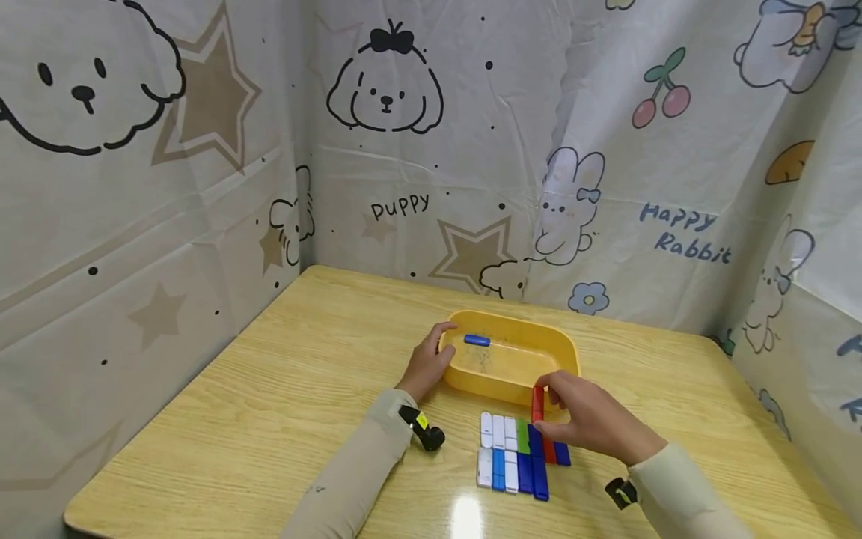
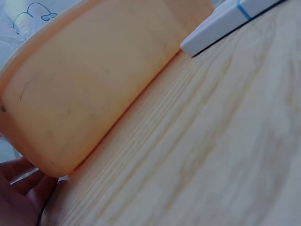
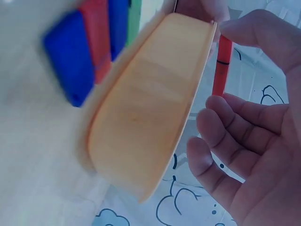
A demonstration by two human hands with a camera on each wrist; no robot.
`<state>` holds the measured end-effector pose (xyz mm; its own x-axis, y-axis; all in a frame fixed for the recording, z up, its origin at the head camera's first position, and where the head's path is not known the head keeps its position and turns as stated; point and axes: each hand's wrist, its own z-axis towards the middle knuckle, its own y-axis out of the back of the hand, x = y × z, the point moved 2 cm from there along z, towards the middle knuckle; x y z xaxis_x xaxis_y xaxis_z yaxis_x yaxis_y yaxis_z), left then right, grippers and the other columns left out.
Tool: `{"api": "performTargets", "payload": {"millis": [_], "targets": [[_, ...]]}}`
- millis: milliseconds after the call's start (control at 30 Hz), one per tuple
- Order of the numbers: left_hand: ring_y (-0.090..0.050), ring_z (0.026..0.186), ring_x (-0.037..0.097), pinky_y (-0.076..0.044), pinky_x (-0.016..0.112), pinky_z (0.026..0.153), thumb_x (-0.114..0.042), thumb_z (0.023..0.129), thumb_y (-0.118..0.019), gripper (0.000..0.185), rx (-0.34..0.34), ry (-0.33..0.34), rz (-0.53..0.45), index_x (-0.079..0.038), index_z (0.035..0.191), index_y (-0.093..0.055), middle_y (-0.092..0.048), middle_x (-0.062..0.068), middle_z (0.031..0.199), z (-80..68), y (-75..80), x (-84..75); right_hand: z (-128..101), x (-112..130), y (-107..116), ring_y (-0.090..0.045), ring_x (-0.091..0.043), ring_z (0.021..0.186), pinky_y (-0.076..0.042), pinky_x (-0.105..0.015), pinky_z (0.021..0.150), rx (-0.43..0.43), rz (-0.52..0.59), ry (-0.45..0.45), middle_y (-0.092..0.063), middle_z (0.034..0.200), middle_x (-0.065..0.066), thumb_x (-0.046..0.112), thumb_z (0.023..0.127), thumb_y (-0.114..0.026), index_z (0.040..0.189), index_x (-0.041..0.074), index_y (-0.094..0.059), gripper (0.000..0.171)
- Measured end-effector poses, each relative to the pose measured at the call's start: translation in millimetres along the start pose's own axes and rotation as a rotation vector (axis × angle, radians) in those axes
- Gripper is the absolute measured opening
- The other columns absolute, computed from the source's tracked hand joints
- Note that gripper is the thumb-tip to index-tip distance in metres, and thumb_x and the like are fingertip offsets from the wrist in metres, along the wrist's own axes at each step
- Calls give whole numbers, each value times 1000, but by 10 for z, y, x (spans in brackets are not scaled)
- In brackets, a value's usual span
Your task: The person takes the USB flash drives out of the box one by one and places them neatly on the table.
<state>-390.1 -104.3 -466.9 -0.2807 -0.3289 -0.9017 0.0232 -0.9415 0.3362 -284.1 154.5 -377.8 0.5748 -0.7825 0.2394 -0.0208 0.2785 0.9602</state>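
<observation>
At the left end of a yellow plastic bin point(image 1: 488, 385), my left hand point(image 1: 426, 367) grips the rim; its fingers point(image 2: 33, 181) show at the bin's lower corner in the left wrist view. My right hand point(image 1: 587, 413) pinches a slim red stick point(image 3: 223, 66) with a dark line across it by its two ends, just over the bin's near right side. Inside the bin lies one blue stick point(image 1: 477, 340). In front of it, two rows of flat sticks lie side by side on the table: white point(image 1: 498, 433), green point(image 1: 522, 436), blue point(image 1: 539, 477) and red point(image 1: 549, 451).
The pale wood table point(image 1: 269, 419) meets printed cloth point(image 1: 431, 165) at the back and on both sides. Black wrist cameras point(image 1: 423, 429) sit on both sleeves. The blue and red sticks lie close by the bin's near wall.
</observation>
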Motion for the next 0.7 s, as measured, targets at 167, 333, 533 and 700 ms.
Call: {"api": "performTargets", "payload": {"millis": [167,333,533,700], "targets": [[-47,121,22,-42,44,100,-16,93,-48,42,3,-2,-9,-22,135,-49,-44,3,146,19,-1,17,-200,-1,-72,-52,-13,81,-50,-23,72,57,56,-8,-56,91,6,37,78,-78,114,14,-58,48],[-45,126,20,-39,45,103,-17,93,-48,42,-7,-18,3,-23,134,-49,-45,4,145,21,10,-7,-352,-25,-145,-52,-12,81,-48,-23,69,108,108,-18,-55,91,8,39,77,-78,114,14,-58,49],[-42,131,21,-35,46,106,-16,93,-48,42,-15,-24,4,-22,134,-49,-45,5,146,23,10,-6,-501,-55,-255,-49,-8,78,-44,-24,67,157,118,-51,-53,88,10,46,76,-77,113,13,-59,53],[-41,132,22,-35,46,107,-15,93,-48,43,-5,-19,2,-23,135,-49,-44,5,146,19,5,-5,-573,-64,-337,-48,-9,79,-43,-26,67,209,129,-106,-51,88,11,51,75,-76,113,16,-60,54]]}}
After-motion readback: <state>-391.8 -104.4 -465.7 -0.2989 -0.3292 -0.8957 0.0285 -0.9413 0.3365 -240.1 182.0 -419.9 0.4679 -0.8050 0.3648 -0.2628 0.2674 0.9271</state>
